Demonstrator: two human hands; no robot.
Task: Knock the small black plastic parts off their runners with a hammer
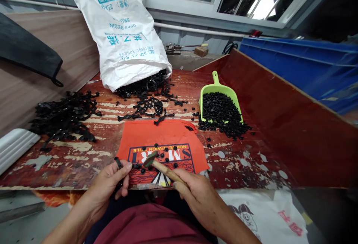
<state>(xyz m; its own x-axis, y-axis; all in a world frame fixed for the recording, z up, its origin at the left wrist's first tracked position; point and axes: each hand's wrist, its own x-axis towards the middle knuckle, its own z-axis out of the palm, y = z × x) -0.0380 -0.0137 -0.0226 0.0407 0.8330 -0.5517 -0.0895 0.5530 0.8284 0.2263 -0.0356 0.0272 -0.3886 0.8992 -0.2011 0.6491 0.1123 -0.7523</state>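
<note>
My right hand is wrapped round the wooden handle of a small hammer. Its dark metal head hangs over an orange printed cloth at the table's front edge. At the cloth's left side, my left hand pinches a black plastic piece between thumb and fingers; part of it is hidden by the fingers. Several small round black caps lie scattered on the cloth around the hammer head. One long black piece rests across the cloth's back edge.
A white resin sack spills black plastic pieces at the back. Another heap of black pieces lies left. A green dustpan full of small black caps stands right, some spilled at its lip. Wooden boards wall the worn red table.
</note>
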